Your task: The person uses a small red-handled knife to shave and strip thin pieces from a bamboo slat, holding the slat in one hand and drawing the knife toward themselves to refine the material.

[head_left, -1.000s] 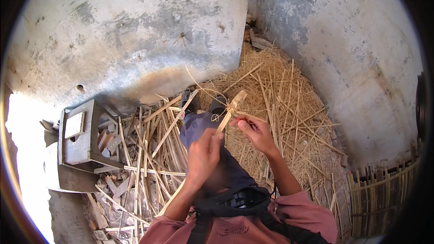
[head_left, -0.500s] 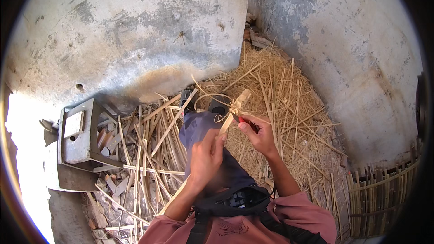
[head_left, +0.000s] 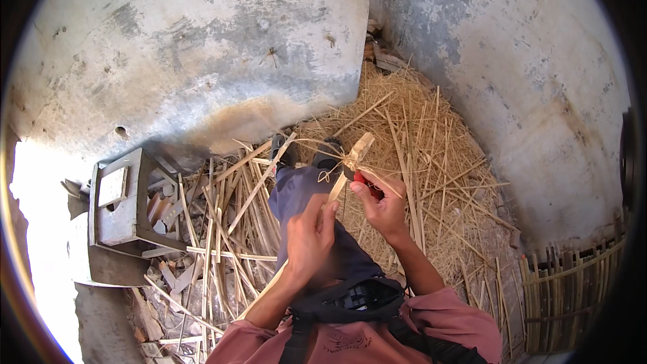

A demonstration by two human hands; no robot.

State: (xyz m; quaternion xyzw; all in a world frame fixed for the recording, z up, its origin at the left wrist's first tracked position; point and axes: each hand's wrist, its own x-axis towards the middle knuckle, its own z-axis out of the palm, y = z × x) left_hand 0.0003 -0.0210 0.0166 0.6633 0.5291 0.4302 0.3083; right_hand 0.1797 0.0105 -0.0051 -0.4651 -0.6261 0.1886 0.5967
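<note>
A pale split bamboo strip [head_left: 337, 187] slants up and away in front of me, its far end rough and frayed. My left hand [head_left: 306, 239] is closed round its lower part, and the strip's tail runs back along my left forearm. Against the strip, just below the frayed part, my right hand [head_left: 387, 214] grips a knife with a red handle [head_left: 360, 176]. The short dark blade lies at the strip's edge and is partly hidden. Thin curled shavings [head_left: 325, 176] hang off the strip at that spot.
Beyond my dark shoes [head_left: 326, 154], a heap of fine shavings [head_left: 438, 162] fills the corner between stained walls. Loose bamboo strips [head_left: 216, 243] and rubble lie to the left, beside a tipped wooden stool [head_left: 121, 222]. A slatted bamboo piece [head_left: 566, 296] stands at the right.
My right hand has turned slightly and come a little nearer, so the red handle shows more. The long looping shaving has dropped lower. My left hand has hardly moved.
</note>
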